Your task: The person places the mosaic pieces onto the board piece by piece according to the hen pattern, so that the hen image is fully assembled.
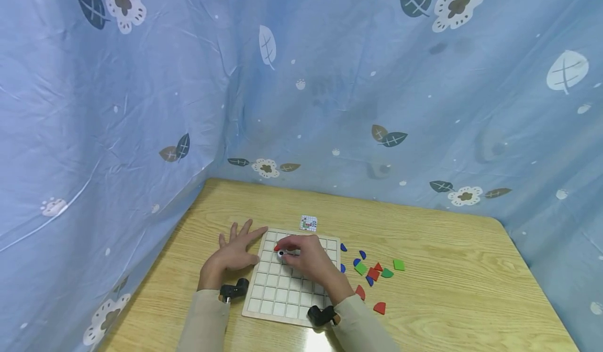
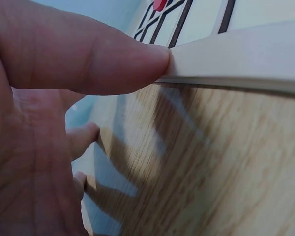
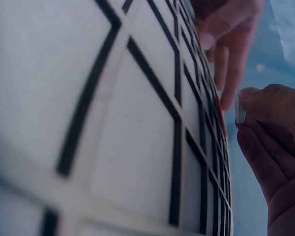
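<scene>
Hands: we see them well apart in the head view, the left hand [image 1: 235, 250] spread flat on the table [image 1: 447, 289] at the board's left edge, the right hand [image 1: 308, 260] over the upper half of the grid.
Left grip: none; we catch the thumb [image 2: 137, 66] touching the rim in the left wrist view, probably to keep the grid board [image 1: 270, 293] from sliding.
Right grip: a fingertip pinch on the white piece [image 1: 281, 254], likely so that its flat underside is free to meet a cell.
White piece: we find it just below the red piece [image 1: 277, 248], near the board's upper left; a dark spot on it faces up at the head camera.
Long axis: in the right wrist view we get it edge-on, a thin sliver running almost vertically in the frame, roughly along the board's surface, with a slight gap between.
Loose pieces: red, blue and green shapes [image 1: 399, 265] right of the board, presumably within easy reach of the right hand.
Pattern card [image 1: 308, 223]: just above the board's top edge, where we judge it easy to consult.
</scene>
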Action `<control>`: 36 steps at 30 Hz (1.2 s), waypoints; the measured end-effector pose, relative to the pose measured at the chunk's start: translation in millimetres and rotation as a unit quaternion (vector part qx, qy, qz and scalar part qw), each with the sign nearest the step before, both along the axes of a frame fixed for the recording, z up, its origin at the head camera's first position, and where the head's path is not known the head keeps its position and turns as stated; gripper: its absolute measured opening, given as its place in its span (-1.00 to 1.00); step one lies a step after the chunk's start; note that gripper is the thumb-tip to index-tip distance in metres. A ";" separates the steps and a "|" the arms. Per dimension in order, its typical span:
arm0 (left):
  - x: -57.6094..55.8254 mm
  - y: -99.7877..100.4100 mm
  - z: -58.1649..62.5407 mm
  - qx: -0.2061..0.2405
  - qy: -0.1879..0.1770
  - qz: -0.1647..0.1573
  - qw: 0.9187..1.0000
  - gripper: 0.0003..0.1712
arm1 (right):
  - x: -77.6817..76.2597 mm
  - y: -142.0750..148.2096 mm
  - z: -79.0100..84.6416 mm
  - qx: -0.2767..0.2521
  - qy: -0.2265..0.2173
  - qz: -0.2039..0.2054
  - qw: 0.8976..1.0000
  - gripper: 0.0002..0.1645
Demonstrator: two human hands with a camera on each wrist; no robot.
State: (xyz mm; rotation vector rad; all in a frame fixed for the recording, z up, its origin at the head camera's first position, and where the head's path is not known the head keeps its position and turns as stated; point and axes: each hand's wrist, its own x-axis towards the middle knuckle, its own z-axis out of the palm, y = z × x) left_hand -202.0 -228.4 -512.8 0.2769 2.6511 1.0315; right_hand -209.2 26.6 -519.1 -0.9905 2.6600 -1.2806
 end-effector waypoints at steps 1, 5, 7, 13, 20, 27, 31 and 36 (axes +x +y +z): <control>-0.2 0.0 -0.2 -0.001 -0.001 -0.001 1.000 0.02 | -0.8 -1.6 -0.5 0.005 0.002 -0.001 1.000 -0.69; -0.2 -0.4 0.0 -0.001 -0.001 -0.003 1.000 0.02 | -3.4 -6.4 -0.7 0.019 0.000 -0.006 1.000 -0.68; -0.2 -0.9 0.1 -0.003 -0.001 -0.002 1.000 0.02 | -4.6 -8.5 -0.8 0.019 -0.005 -0.006 1.000 -0.68; 1.3 -1.5 0.3 -0.006 0.002 0.000 1.000 0.01 | -6.5 -14.7 -3.8 0.022 -0.009 0.009 1.000 -0.69; 1.1 -1.3 -0.6 -0.005 0.003 0.000 1.000 0.00 | -5.0 -16.8 -2.8 0.035 0.003 0.013 0.999 -0.71; 0.8 -1.0 0.5 -0.003 0.001 -0.001 1.000 0.00 | -2.7 -17.1 -1.1 0.047 0.016 0.002 0.999 -0.73; 0.7 -1.1 0.4 -0.003 0.001 0.001 1.000 0.01 | -1.8 -17.4 -0.5 0.050 0.018 0.002 0.999 -0.74; 0.2 -1.3 -0.4 -0.001 -0.001 0.004 1.000 0.01 | -1.1 -17.4 -0.5 0.050 0.023 0.010 0.998 -0.73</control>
